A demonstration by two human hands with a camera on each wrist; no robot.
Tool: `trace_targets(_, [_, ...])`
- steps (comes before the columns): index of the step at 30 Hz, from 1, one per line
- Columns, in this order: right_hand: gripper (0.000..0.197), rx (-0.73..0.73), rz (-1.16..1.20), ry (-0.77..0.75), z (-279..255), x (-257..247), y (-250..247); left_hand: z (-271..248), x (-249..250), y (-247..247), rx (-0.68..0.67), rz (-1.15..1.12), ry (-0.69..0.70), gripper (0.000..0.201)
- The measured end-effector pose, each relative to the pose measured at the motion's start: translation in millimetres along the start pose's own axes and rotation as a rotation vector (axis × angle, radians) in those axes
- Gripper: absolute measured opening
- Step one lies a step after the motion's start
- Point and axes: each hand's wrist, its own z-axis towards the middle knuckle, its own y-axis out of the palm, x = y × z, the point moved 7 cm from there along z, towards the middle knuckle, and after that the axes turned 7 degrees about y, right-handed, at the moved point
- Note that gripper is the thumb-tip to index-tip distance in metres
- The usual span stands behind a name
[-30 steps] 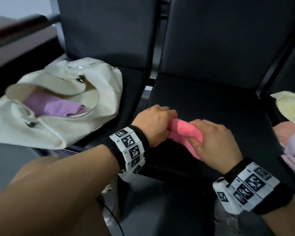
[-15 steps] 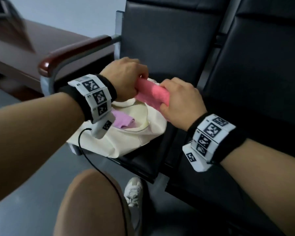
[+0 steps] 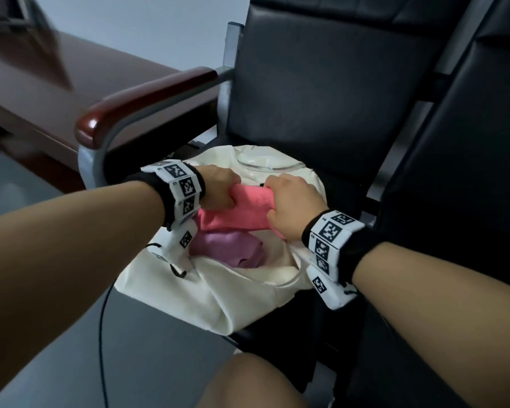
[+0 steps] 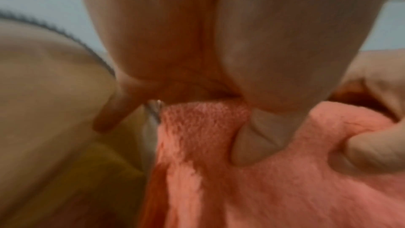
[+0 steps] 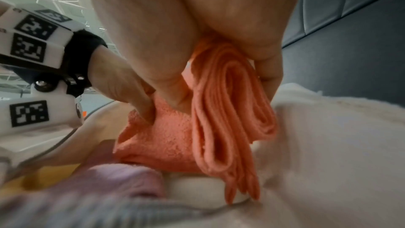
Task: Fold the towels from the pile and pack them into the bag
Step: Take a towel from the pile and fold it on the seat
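Folded pink towel [image 3: 248,212] held over the open cream bag [image 3: 218,293]

Left hand [image 3: 218,188] and right hand [image 3: 292,207] each grip one end, fingers curled around it (lilac towel [image 3: 230,248] already inside); the bag sits on a black seat [image 3: 336,178].

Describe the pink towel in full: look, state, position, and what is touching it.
The pink towel is fluffy terry cloth, folded into a thick bundle; the right wrist view shows its layered edges. The left hand grips one end and the right hand the other, fingers curled round it. It lies crosswise in the open mouth of the cream bag, just above a purple towel already inside. Whether the two towels touch cannot be told.
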Motion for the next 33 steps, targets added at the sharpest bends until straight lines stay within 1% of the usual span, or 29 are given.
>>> trace_targets(2, [0.033, 0.019, 0.063, 0.048, 10.6, 4.6, -0.7, 6.9, -6.5, -8.0, 0.090, -0.047, -0.007, 0.021])
trace_targets(4, [0.034, 0.028, 0.132, 0.103, 18.2, 8.5, -0.3, 12.1, -13.1, -15.9, 0.236, -0.122, 0.005, 0.025])
trace_targets(6, [0.037, 0.014, 0.172, 0.134, 21.8, 7.4, 4.0, 12.8, -19.9, -20.0, 0.352, -0.181, 0.000, 0.029])
trace_targets(8, [0.040, 0.001, 0.169, 0.146, 22.5, 2.5, 10.4, 11.5, -25.1, -20.8, 0.433, -0.192, -0.026, 0.033])
trace_targets(10, [0.044, -0.016, 0.109, 0.141, 22.5, -4.4, 19.0, 10.5, -27.8, -19.1, 0.482, -0.157, -0.056, 0.028])
trace_targets(12, [0.048, -0.056, 0.004, 0.114, 22.3, -11.8, 32.1, 11.9, -25.2, -11.2, 0.445, -0.063, -0.042, 0.025])
trace_targets(15, [0.047, -0.111, -0.165, 0.058, 18.5, -20.6, 54.2, 16.7, -20.4, 14.0, 0.252, 0.107, -0.003, 0.025])
trace_targets(17, [0.055, -0.192, -0.236, 0.030, 13.7, -20.9, 67.5, 21.9, -24.1, 33.2, 0.126, 0.162, 0.022, 0.019])
trace_targets(19, [0.061, -0.256, -0.250, -0.021, 9.6, -20.3, 70.9, 25.5, -28.1, 42.8, 0.032, 0.235, 0.018, 0.012])
trace_targets(21, [0.056, -0.321, -0.197, -0.031, 8.5, -16.6, 67.0, 26.4, -29.2, 44.0, -0.050, 0.272, 0.012, 0.011])
trace_targets(23, [0.037, -0.387, -0.131, -0.011, 11.0, -10.0, 64.0, 25.3, -24.3, 46.4, -0.132, 0.280, 0.027, 0.023])
trace_targets(24, [0.027, -0.407, -0.105, 0.001, 13.3, -6.7, 64.4, 25.3, -21.4, 48.1, -0.146, 0.295, 0.056, 0.031])
trace_targets(25, [0.022, -0.416, -0.087, 0.009, 15.2, -4.3, 65.0, 24.5, -18.6, 49.4, -0.150, 0.335, 0.086, 0.037])
trace_targets(26, [0.027, -0.414, -0.078, 0.013, 16.5, -2.4, 66.0, 25.5, -18.0, 52.4, -0.144, 0.373, 0.110, 0.041])
trace_targets(27, [0.034, -0.400, -0.069, 0.016, 17.3, -1.4, 67.2, 26.3, -19.5, 53.8, -0.112, 0.365, 0.104, 0.042])
trace_targets(29, [0.041, -0.348, -0.036, 0.024, 19.0, -1.3, 68.2, 27.5, -24.6, 52.9, -0.035, 0.301, 0.074, 0.034])
trace_targets(31, [0.041, -0.316, -0.005, 0.027, 19.1, -2.9, 70.5, 25.5, -21.4, 45.0, 0.067, 0.262, 0.056, 0.024])
trace_targets(33, [0.041, -0.304, 0.017, 0.064, 19.2, -1.5, 71.4, 23.1, -12.4, 37.9, 0.166, 0.249, 0.058, 0.022])
